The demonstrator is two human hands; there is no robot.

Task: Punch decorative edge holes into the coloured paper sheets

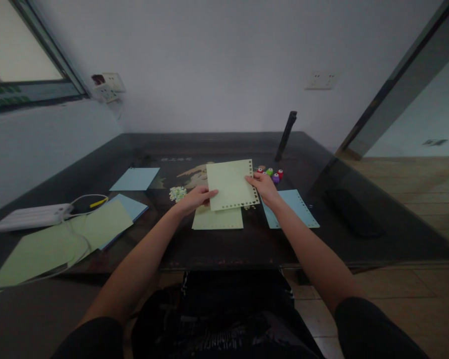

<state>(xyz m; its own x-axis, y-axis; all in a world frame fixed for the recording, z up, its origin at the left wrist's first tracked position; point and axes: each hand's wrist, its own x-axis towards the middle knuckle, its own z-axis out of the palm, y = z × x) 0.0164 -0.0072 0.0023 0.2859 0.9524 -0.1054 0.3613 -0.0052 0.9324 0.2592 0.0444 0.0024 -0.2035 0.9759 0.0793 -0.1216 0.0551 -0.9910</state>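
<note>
Our left hand (196, 198) and right hand (264, 187) pinch a green sheet (230, 184) by opposite sides, raised above a second green sheet (217, 220). Around us we see a pale wall (217, 70), the dark, glossy table (217, 252) against it, a blue sheet (292, 208) at right, a wall socket (322, 80), and small coloured pieces (276, 178) beyond our right hand.
</note>
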